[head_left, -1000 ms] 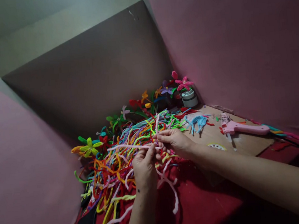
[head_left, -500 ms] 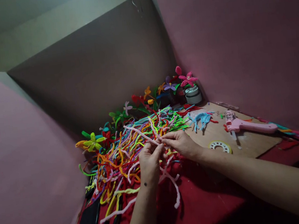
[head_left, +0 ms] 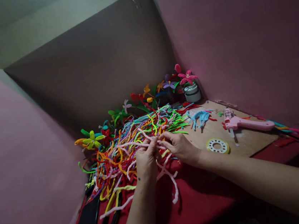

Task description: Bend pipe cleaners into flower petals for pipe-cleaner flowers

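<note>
Pale pink pipe cleaners [head_left: 132, 144] are pinched between the fingertips of my left hand [head_left: 147, 159]. Close beside it, my right hand [head_left: 180, 147] has thumb and forefinger closed on the same pink pipe cleaners, just right of the left fingertips. Two pink ends stick out to the upper left. Where the strands cross is partly hidden by my fingers. Below my hands, more pink pipe cleaners [head_left: 174, 190] lie on the red cloth [head_left: 197, 203]. A large tangled heap of coloured pipe cleaners [head_left: 122, 156] spreads behind and left of both hands.
A pink glue gun [head_left: 250, 124] and a roll of tape [head_left: 217, 146] lie on a brown board [head_left: 245, 144] to the right. Pipe cleaner flowers [head_left: 93, 140] line the back, near a grey-green jar [head_left: 192, 93]. A black flat object [head_left: 86, 223] lies front left.
The pink ends have swung lower and farther left as my left hand turned. My right hand has shifted slightly, still pinching. The view has moved a little.
</note>
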{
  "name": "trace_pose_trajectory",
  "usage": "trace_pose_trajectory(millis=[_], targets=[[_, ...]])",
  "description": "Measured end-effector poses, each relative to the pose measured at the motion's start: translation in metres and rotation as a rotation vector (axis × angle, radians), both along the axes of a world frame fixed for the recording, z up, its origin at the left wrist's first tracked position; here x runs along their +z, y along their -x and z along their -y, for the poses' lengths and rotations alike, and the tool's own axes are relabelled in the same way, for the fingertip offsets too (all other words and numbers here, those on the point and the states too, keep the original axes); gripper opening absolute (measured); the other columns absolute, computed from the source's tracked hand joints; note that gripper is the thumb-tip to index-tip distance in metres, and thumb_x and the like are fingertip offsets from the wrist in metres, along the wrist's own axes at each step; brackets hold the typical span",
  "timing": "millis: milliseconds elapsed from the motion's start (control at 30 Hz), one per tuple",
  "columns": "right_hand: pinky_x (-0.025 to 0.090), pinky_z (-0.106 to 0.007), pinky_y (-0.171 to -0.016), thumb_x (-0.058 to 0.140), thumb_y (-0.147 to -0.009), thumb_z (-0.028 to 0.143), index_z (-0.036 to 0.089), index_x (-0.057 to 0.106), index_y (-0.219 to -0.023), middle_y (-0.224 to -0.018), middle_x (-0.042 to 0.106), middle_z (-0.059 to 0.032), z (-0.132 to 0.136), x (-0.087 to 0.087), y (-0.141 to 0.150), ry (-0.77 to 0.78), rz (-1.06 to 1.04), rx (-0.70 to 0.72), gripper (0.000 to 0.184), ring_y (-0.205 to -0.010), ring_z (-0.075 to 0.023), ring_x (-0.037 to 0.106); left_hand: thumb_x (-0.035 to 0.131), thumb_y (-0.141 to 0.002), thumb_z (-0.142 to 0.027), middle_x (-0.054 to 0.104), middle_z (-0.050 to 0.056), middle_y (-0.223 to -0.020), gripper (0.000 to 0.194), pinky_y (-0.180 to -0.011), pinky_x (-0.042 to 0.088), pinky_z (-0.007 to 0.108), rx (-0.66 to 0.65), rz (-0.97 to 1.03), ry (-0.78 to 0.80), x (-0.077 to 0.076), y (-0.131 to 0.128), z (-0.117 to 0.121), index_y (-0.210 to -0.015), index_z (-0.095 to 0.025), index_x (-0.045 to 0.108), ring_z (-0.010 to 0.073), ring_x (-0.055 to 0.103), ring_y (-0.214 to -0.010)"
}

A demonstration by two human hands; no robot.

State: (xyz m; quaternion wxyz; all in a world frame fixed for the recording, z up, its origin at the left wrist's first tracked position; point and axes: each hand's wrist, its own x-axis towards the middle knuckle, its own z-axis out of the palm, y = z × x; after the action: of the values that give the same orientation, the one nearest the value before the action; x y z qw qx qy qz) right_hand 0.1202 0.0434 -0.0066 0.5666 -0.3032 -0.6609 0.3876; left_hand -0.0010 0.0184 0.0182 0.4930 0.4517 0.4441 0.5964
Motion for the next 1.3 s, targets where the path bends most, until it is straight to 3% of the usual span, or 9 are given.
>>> trace_pose_trajectory(millis=[67, 233, 367, 567, 667, 800, 900, 1133, 1300], targets=[[0.035, -0.021, -0.051, 0.057, -0.075, 0.030, 0.017, 0.060, -0.071, -0.059, 0.056, 0.0007, 0.001, 0.002, 0.001, 0.123, -0.001, 0.027, 0.014, -0.053, -0.0098, 0.047, 0.067, -0.068, -0.037, 0.036, -0.010, -0.045, 0.028, -0.034, 0.021, 0.015, 0.075, -0.022, -0.068, -0.002, 0.000, 0.000, -0.067, -0.015, 0.049, 0.0011, 0.028, -0.034], [0.025, -0.018, -0.033, 0.043, -0.077, 0.026, 0.016, 0.050, -0.061, -0.043, 0.046, 0.0048, 0.003, 0.007, 0.003, 0.604, -0.109, 0.297, 0.021, -0.031, -0.0059, 0.036, 0.064, -0.070, -0.037, 0.037, -0.009, -0.046, 0.027, -0.035, 0.023, 0.016, 0.154, -0.089, -0.145, -0.005, 0.000, 0.000, -0.066, -0.016, 0.048, 0.0023, 0.030, -0.035], [0.026, -0.016, -0.032, 0.040, -0.075, 0.017, 0.015, 0.048, -0.056, -0.039, 0.044, 0.0055, 0.009, 0.011, 0.002, 0.558, -0.036, 0.351, 0.021, -0.030, -0.0043, 0.036, 0.065, -0.069, -0.037, 0.033, -0.010, -0.044, 0.028, -0.033, 0.021, 0.016, 0.199, -0.022, -0.145, -0.004, 0.001, -0.001, -0.064, -0.017, 0.046, 0.0022, 0.028, -0.033], [0.029, -0.016, -0.032, 0.047, -0.074, 0.018, 0.013, 0.051, -0.055, -0.040, 0.047, 0.0039, 0.010, 0.009, -0.001, 0.566, 0.105, 0.652, 0.020, -0.029, -0.0051, 0.040, 0.066, -0.068, -0.036, 0.033, -0.010, -0.045, 0.027, -0.034, 0.023, 0.014, 0.263, 0.038, -0.079, -0.001, 0.003, -0.002, -0.066, -0.015, 0.049, 0.0011, 0.028, -0.034], [0.041, -0.019, -0.041, 0.053, -0.075, 0.025, 0.009, 0.058, -0.072, -0.057, 0.061, -0.0033, 0.001, 0.002, -0.003, 0.665, -0.116, 0.828, 0.018, -0.039, -0.0088, 0.052, 0.065, -0.069, -0.040, 0.033, -0.010, -0.043, 0.032, -0.032, 0.023, 0.014, 0.236, -0.012, -0.080, 0.001, 0.005, -0.001, -0.062, -0.016, 0.045, 0.0017, 0.028, -0.033], [0.049, -0.027, -0.059, 0.038, -0.088, 0.035, 0.008, 0.056, -0.086, -0.071, 0.065, -0.0108, -0.007, -0.005, -0.006, 0.949, -0.484, 1.044, 0.033, -0.059, -0.0144, 0.062, 0.066, -0.068, -0.039, 0.033, -0.010, -0.043, 0.034, -0.033, 0.023, 0.012, 0.207, 0.006, -0.081, 0.002, 0.005, -0.001, -0.061, -0.017, 0.041, 0.0010, 0.028, -0.032], [0.048, -0.022, -0.059, 0.036, -0.089, 0.020, 0.009, 0.055, -0.084, -0.067, 0.062, -0.0075, -0.006, -0.007, -0.006, 1.086, -0.633, 1.014, 0.022, -0.060, -0.0113, 0.060, 0.066, -0.068, -0.039, 0.039, -0.009, -0.046, 0.032, -0.035, 0.031, 0.013, 0.188, -0.003, -0.079, 0.003, 0.005, 0.000, -0.063, -0.016, 0.044, 0.0024, 0.037, -0.035], [0.039, -0.014, -0.044, 0.042, -0.082, 0.005, 0.008, 0.056, -0.075, -0.056, 0.055, -0.0016, 0.001, 0.000, -0.002, 1.063, -0.604, 0.854, 0.015, -0.045, -0.0051, 0.050, 0.068, -0.066, -0.038, 0.044, -0.007, -0.051, 0.031, -0.040, 0.037, 0.013, 0.230, -0.036, -0.091, 0.003, 0.003, 0.002, -0.063, -0.015, 0.047, 0.0028, 0.041, -0.040], [0.040, -0.017, -0.043, 0.048, -0.085, 0.020, 0.009, 0.057, -0.077, -0.060, 0.058, -0.0030, 0.000, 0.001, -0.003, 0.949, -0.563, 0.858, 0.016, -0.047, -0.0078, 0.053, 0.067, -0.068, -0.036, 0.040, -0.007, -0.049, 0.030, -0.038, 0.034, 0.013, 0.233, -0.053, -0.107, 0.004, 0.003, 0.002, -0.063, -0.015, 0.046, 0.0030, 0.039, -0.039]])
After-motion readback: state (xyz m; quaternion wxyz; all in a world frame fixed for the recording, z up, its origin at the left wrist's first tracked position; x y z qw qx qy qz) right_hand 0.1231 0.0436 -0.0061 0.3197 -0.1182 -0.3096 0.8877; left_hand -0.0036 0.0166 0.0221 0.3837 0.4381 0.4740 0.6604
